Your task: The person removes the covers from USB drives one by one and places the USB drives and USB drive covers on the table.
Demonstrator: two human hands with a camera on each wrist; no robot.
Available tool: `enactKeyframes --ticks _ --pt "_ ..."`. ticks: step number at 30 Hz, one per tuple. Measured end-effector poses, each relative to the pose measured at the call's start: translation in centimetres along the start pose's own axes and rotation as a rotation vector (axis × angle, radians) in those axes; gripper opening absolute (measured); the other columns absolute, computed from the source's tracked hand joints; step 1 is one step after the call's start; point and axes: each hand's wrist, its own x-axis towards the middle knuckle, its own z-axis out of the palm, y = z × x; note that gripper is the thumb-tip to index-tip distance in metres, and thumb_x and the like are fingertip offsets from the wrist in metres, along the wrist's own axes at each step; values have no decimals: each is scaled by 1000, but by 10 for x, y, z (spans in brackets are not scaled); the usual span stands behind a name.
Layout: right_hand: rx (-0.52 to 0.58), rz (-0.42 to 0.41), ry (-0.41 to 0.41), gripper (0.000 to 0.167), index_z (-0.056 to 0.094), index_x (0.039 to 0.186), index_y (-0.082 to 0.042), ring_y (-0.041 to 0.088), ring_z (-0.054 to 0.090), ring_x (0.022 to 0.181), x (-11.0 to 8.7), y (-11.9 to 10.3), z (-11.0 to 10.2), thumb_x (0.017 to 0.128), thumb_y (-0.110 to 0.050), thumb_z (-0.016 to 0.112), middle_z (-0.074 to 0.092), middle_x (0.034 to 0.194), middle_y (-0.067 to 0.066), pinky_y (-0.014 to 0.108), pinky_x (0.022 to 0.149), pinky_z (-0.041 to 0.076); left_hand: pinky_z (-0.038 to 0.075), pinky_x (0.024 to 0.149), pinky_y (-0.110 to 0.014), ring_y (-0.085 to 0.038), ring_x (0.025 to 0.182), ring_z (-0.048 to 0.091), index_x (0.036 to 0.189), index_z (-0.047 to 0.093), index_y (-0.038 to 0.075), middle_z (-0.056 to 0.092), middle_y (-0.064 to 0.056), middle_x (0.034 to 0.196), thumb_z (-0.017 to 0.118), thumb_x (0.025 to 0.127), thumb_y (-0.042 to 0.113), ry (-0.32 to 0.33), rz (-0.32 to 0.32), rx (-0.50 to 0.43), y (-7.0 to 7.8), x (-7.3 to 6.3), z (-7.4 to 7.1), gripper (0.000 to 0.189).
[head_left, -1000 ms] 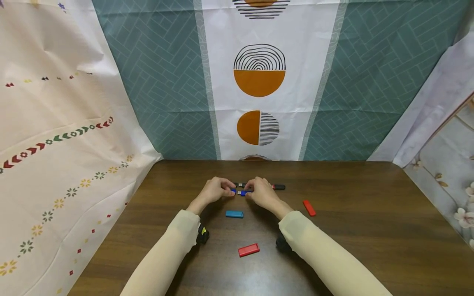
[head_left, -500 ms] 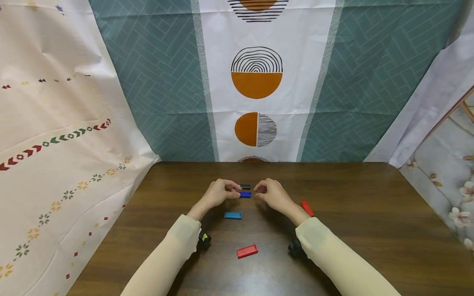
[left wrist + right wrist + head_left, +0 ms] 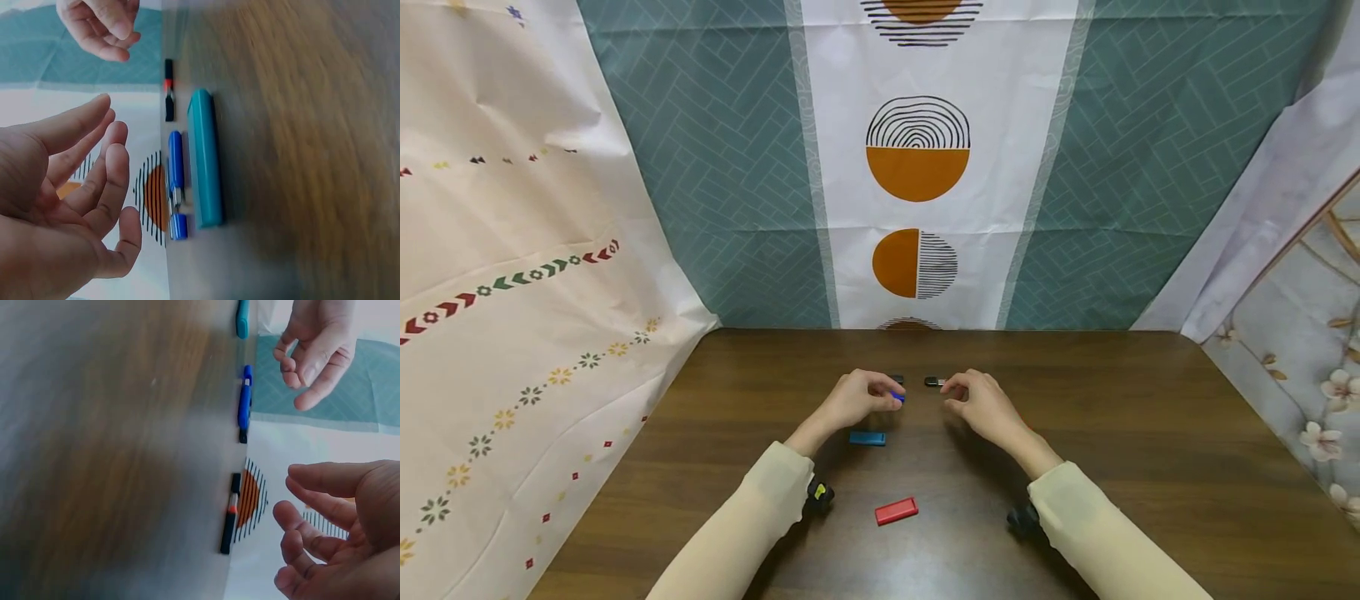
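Observation:
My left hand (image 3: 863,395) hovers over the far middle of the table with fingers loosely bent, holding nothing. Partly behind its fingertips in the head view is a blue USB flash drive (image 3: 898,397); the left wrist view shows its metal plug beside a separate blue cap (image 3: 180,226). A black flash drive lies behind the blue one, mostly hidden. To the right, my right hand (image 3: 985,408) is also off the table, fingers relaxed and apart. Nearest to it lies a black-and-red flash drive (image 3: 230,519), with a black cap (image 3: 235,482) at its plug end.
A teal flash drive (image 3: 867,438) lies nearer to me, in front of the left hand. Closer still is a red flash drive (image 3: 897,511). Another red drive is almost wholly hidden behind my right wrist. A patterned cloth (image 3: 917,275) hangs along the table's back edge.
My right hand has left the blue drive and moved right, now beside the black-and-red one. The left hand has shifted slightly right, over the blue drive.

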Motion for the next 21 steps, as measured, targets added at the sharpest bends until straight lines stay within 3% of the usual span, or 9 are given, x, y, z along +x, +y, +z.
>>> enactKeyframes --ticks 12,21 --pt "-23 -18 37 16 75 109 -3 35 59 98 -25 17 -23 92 -3 77 65 93 3 52 86 45 52 76 -32 -18 89 66 117 78 7 75 3 94 75 98 16 -50 53 -18 16 2 14 21" --pt "-26 25 54 20 75 112 -3 32 59 96 -45 31 -37 93 -4 76 66 100 5 47 83 48 54 80 -32 -14 91 66 119 77 6 76 2 100 75 98 20 -103 77 -46 22 7 23 25"
